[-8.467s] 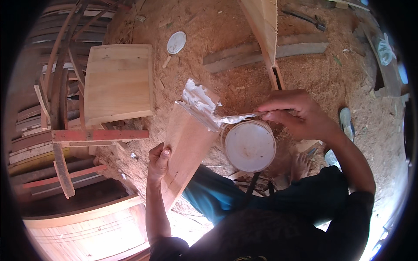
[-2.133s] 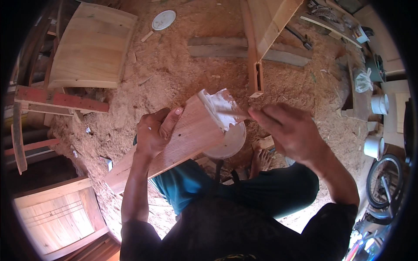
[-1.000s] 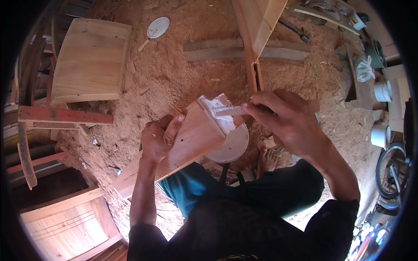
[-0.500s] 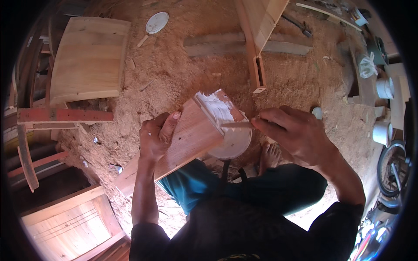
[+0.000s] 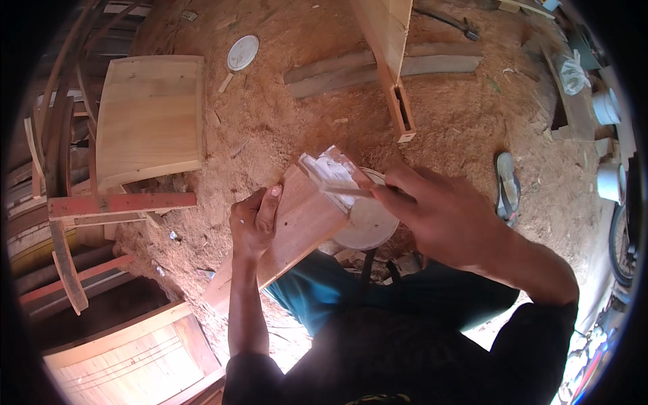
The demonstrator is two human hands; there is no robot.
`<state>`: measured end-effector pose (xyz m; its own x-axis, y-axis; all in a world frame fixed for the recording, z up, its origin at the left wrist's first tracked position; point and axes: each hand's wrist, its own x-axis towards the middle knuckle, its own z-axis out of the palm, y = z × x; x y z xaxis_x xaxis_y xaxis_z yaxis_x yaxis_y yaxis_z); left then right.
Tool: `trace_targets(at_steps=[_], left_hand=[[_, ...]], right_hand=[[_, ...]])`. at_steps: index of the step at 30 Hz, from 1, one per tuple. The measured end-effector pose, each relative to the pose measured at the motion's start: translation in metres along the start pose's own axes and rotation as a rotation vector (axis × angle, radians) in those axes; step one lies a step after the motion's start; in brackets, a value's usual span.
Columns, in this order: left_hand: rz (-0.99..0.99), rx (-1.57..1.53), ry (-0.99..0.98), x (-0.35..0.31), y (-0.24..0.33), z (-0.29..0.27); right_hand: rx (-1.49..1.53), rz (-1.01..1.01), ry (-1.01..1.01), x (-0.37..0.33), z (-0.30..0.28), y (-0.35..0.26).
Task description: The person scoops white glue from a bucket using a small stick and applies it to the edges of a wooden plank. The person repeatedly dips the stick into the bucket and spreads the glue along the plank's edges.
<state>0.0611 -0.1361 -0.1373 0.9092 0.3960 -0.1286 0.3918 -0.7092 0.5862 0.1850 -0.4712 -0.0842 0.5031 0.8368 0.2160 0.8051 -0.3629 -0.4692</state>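
My left hand [image 5: 254, 219] is wrapped over the edge of a long wooden board [image 5: 307, 219], its thumb lying on the upper face. The board slants across my lap, its far end raised. Thick white paste [image 5: 335, 170] covers much of that far end, smeared unevenly over the wood. My right hand [image 5: 442, 212], slightly blurred, pinches a thin flat stick [image 5: 347, 191]. The stick's tip touches the pasted area near the board's edge. Beneath the board's far end, a round pale disc, perhaps a lid or stool top [image 5: 370, 226], is partly hidden.
A pale wooden panel [image 5: 152, 118] and a red beam [image 5: 128, 202] stand left. Ahead, a slotted wooden post [image 5: 401, 111] belongs to an upright panel. A white lid [image 5: 243, 52], planks [image 5: 432, 65] and a sandal [image 5: 507, 182] lie on the dusty ground. White buckets [image 5: 611, 182] line the right.
My right hand has carried the stick leftward, farther across the pasted end. My left hand keeps its hold on the board. The whole view has shifted slightly, and the sandal now shows fully.
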Motion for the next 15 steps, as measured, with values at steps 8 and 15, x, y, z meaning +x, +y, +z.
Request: trace_targets(at_steps=[8, 15], left_hand=[[-0.013, -0.104, -0.009, 0.011, 0.0, -0.005], [0.038, -0.043, -0.024, 0.011, 0.001, 0.006]], right_hand=[[0.344, 0.103, 0.106, -0.027, -0.018, 0.024], [-0.09, -0.079, 0.035, 0.035, -0.007, 0.039]])
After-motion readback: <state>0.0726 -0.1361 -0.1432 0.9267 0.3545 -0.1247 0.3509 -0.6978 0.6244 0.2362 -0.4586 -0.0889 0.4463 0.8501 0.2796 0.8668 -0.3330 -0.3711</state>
